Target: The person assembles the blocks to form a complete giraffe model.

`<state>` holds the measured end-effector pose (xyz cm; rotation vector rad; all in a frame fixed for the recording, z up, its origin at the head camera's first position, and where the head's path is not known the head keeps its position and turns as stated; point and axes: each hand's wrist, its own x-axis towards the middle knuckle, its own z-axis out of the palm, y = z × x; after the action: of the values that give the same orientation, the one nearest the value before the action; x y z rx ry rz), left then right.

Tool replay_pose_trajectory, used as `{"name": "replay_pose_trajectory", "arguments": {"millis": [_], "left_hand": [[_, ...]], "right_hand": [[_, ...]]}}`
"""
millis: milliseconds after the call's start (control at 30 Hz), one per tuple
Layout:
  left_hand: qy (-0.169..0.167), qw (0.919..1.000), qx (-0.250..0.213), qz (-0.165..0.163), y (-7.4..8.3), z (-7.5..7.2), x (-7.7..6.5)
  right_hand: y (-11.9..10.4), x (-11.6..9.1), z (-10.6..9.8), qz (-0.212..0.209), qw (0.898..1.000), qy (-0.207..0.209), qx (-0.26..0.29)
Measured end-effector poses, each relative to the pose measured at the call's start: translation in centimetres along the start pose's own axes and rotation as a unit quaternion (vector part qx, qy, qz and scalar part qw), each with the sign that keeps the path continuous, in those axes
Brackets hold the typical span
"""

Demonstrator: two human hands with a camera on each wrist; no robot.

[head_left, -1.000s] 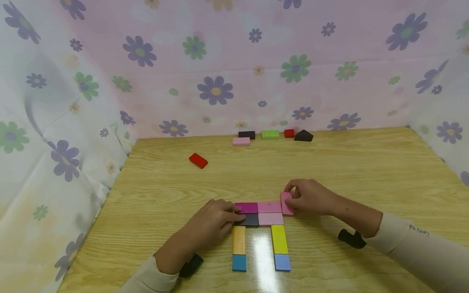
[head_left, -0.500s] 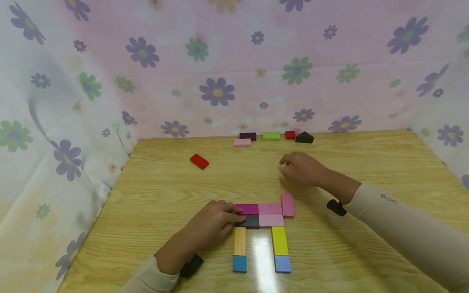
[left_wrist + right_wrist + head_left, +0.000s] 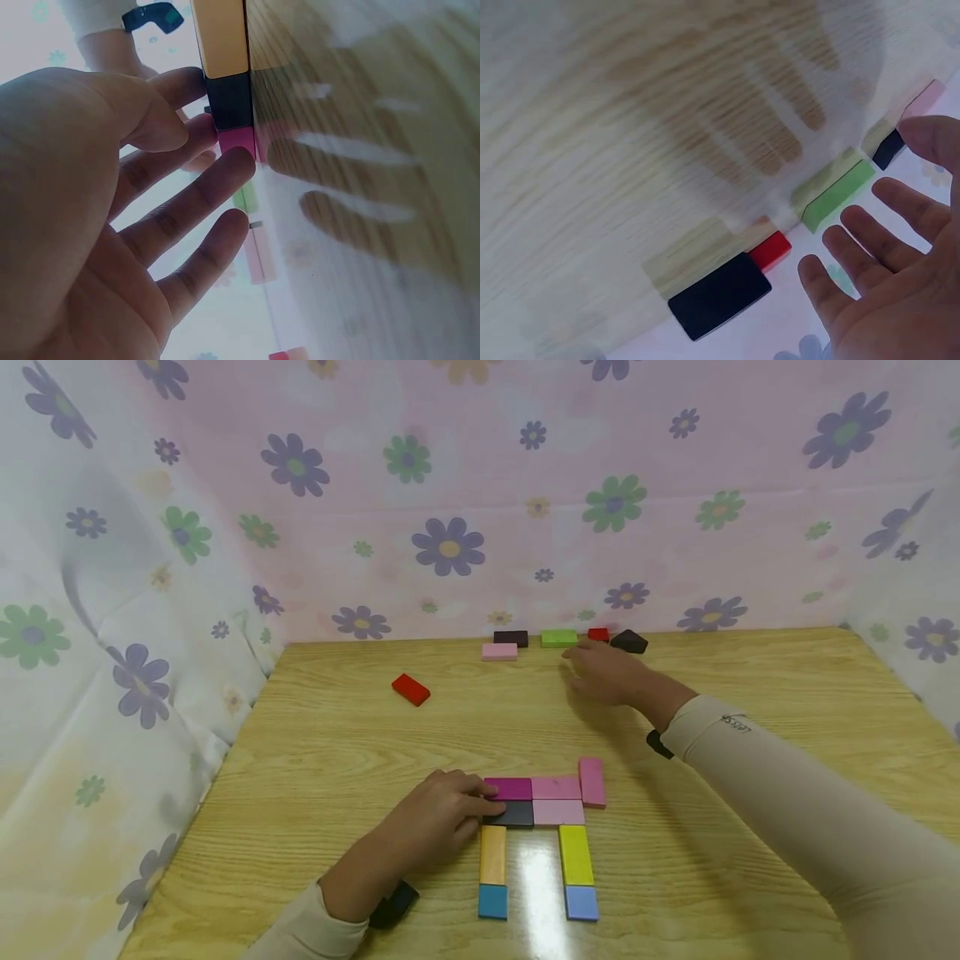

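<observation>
My left hand (image 3: pixel 438 814) rests its fingertips on the magenta block (image 3: pixel 512 789) and the dark grey block (image 3: pixel 513 814), fingers fairly straight. Beside these lie two pink blocks, one (image 3: pixel 557 788) above the other (image 3: pixel 558 812), and an upright pink block (image 3: pixel 592 782) at their right end. Below stand an orange block (image 3: pixel 492 855) over a teal one (image 3: pixel 492 902), and a yellow block (image 3: pixel 576 855) over a light blue one (image 3: pixel 581 902). My right hand (image 3: pixel 606 674) hovers near the green block (image 3: pixel 558 638), holding nothing, its fingers loosely extended in the right wrist view.
Along the back edge sit a black block (image 3: pixel 511 639), a pale pink block (image 3: pixel 499 652), a small red block (image 3: pixel 598 634) and a black triangular block (image 3: pixel 629 642). A red block (image 3: pixel 411 690) lies at the left on the wooden table (image 3: pixel 337 743). Flowered cloth (image 3: pixel 495 468) hangs behind.
My right hand has let go of the upright pink block and moved away from it, up to the row of blocks at the back. The left hand has stayed in place.
</observation>
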<state>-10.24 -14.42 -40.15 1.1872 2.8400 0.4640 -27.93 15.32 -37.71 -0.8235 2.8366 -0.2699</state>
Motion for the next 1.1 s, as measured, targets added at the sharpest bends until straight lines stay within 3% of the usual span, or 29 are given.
{"name": "replay_pose_trajectory", "arguments": {"millis": [300,633,933,1100], "left_hand": [[-0.007,1.0,0.003,0.0,0.0,-0.1,0.0],[-0.011,0.9999,0.0,-0.005,0.1,0.0,0.0],[-0.006,0.9999,-0.004,-0.009,0.0,0.0,-0.1],[-0.001,1.0,-0.002,-0.005,-0.1,0.1,0.0]], "right_hand": [[-0.5,2.1,0.1,0.021,0.999,-0.034,0.026],[-0.2,2.4,-0.6,0.049,0.995,-0.073,0.051],[-0.1,2.8,-0.8,0.04,0.994,-0.086,0.058],[-0.1,2.8,-0.6,0.041,0.996,-0.074,0.041]]}}
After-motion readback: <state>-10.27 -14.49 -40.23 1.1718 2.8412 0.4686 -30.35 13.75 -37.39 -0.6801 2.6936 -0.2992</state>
